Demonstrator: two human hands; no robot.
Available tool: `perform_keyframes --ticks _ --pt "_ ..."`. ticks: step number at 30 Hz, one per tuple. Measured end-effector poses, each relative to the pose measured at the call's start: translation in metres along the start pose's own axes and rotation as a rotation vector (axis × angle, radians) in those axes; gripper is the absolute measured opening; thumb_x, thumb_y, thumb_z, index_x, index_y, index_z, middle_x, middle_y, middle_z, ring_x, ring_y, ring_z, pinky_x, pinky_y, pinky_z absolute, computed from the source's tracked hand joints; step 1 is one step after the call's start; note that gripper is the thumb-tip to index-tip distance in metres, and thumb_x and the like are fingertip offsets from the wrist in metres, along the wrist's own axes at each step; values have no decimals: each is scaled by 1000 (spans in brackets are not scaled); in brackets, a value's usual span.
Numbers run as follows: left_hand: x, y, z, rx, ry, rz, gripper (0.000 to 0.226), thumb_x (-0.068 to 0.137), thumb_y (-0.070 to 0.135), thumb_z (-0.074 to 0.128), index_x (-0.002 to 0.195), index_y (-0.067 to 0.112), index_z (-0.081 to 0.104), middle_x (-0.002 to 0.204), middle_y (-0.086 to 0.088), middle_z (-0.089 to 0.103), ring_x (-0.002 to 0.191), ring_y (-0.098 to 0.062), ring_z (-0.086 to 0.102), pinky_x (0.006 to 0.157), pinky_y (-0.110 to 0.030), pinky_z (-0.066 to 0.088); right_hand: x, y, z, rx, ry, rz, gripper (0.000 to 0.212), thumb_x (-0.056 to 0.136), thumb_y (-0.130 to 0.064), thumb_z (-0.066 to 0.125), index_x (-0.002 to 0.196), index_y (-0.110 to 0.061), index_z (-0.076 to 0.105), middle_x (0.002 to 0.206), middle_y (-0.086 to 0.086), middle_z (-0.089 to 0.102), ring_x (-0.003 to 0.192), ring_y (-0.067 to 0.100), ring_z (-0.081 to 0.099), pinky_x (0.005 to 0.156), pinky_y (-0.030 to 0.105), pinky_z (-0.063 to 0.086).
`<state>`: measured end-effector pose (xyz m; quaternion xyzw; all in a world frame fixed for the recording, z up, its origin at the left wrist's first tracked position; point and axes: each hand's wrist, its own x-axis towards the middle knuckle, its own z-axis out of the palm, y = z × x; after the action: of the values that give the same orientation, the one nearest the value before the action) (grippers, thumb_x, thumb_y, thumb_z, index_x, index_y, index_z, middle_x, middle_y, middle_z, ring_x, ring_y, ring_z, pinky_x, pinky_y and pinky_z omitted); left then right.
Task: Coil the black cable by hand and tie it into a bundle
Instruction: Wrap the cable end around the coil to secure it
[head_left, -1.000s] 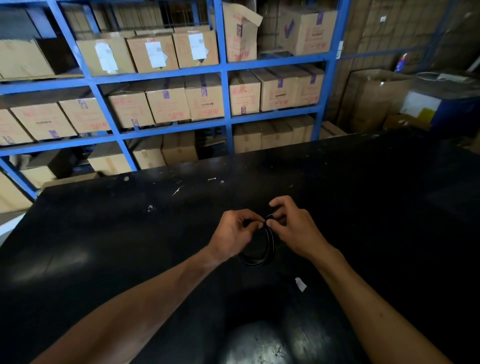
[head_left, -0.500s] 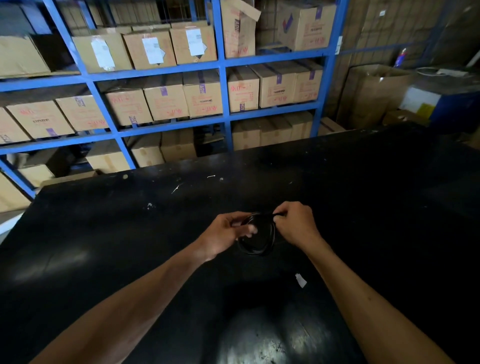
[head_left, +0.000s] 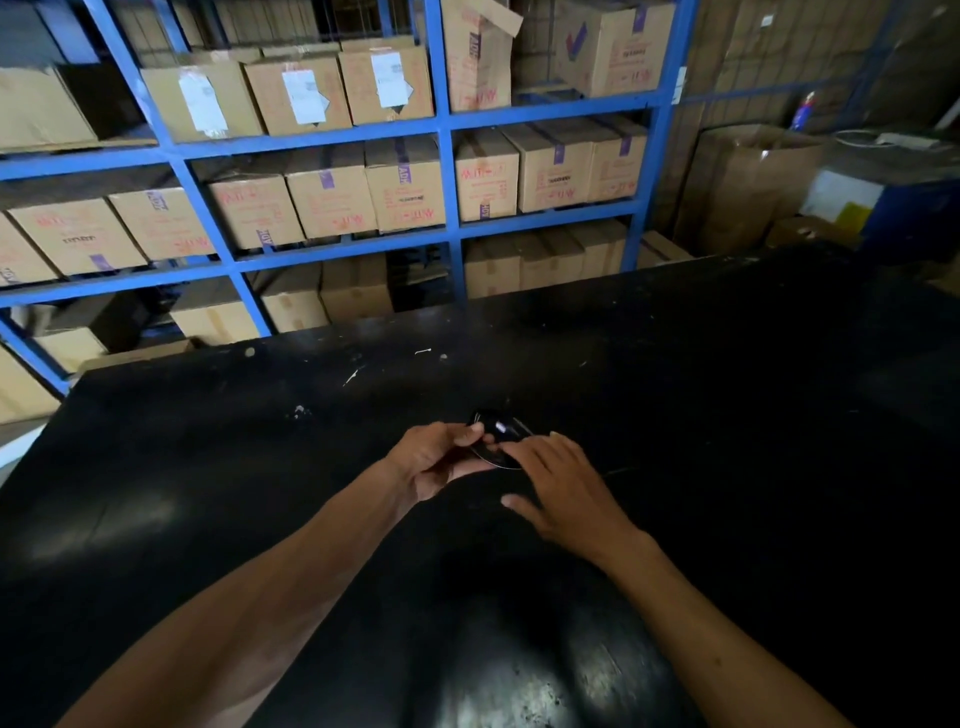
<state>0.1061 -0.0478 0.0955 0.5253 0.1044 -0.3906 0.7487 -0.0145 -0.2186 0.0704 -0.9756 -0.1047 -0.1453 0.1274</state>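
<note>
Centre frame, above the black table (head_left: 208, 493), the left hand (head_left: 434, 460) pinches the coiled black cable (head_left: 496, 441) between thumb and fingers — the right hand (head_left: 563, 493) spread open, fingertips touching the coil's lower edge.

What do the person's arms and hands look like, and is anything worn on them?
Both arms are bare along all that shows, from the bottom of the picture to the wrists: no sleeves are in view. The left hand and the right hand are bare too, with no gloves. No watch, bracelet or ring can be made out on either, though the light is dim.
</note>
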Motion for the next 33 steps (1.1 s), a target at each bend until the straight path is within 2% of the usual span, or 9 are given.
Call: perform_keyframes --ticks 3,5,9,12,15,18,21,28,33 --pt "0 -5 3 39 7 -76 21 92 2 65 109 -10 66 87 -23 78 81 -32 78 60 -35 64 2 2 0 -4 112 -1 50 81 0 74 129 0 61 111 17 66 99 32 64 87 44 57" --pt "0 -10 3 301 68 -33 34 87 19 75 113 -1 66 86 -16 79 77 -26 78 60 -32 64 6 6 -2 35 99 22 54 85 5 66 138 0 55 117 17 63 101 31 62 82 39 58" --pt "-2 -17 -2 895 34 383 58 91 53 65 144 34 52 124 9 68 113 -10 67 89 -22 55 15 20 -5 234 6 241 45 98 -4 57 142 -10 54 119 12 65 104 22 63 86 25 49" --pt "-5 -23 6 1027 -203 518 50 93 45 68 140 33 58 119 18 70 111 5 64 90 -11 50 18 24 -4 401 -16 360 34 99 -9 57 131 -16 65 99 5 68 91 16 65 76 15 48" --pt "3 -29 10 1022 -138 613 36 94 15 70 130 17 68 102 -3 78 91 -1 69 89 -24 56 17 30 0 563 -76 420 31 99 -16 59 128 -21 68 97 -3 72 92 9 66 69 5 43" --pt "8 -25 7 740 -135 396 28 92 7 70 119 10 74 95 -15 78 86 -18 72 86 -38 61 14 39 -1 971 -92 545 40 96 -23 67 135 -23 61 113 -3 76 104 7 69 82 11 47" --pt "13 -26 4 506 -209 214 24 90 8 71 114 10 76 92 -5 79 85 -17 74 76 -28 59 9 42 1 1197 39 667 25 92 -13 72 116 -15 71 90 7 80 83 18 75 75 21 58" --pt "32 -36 14 466 -114 43 18 98 12 63 109 3 74 76 -2 70 68 -12 66 65 -24 58 6 57 13 1072 -13 664 19 84 -16 80 102 -23 80 80 -11 79 80 3 74 68 9 53" --pt "57 -49 30 564 -4 -120 10 95 9 65 93 2 71 70 -4 68 59 -14 67 58 -26 57 5 75 34 755 -93 621 18 90 -11 72 106 -16 79 72 -3 77 67 4 73 69 16 57"
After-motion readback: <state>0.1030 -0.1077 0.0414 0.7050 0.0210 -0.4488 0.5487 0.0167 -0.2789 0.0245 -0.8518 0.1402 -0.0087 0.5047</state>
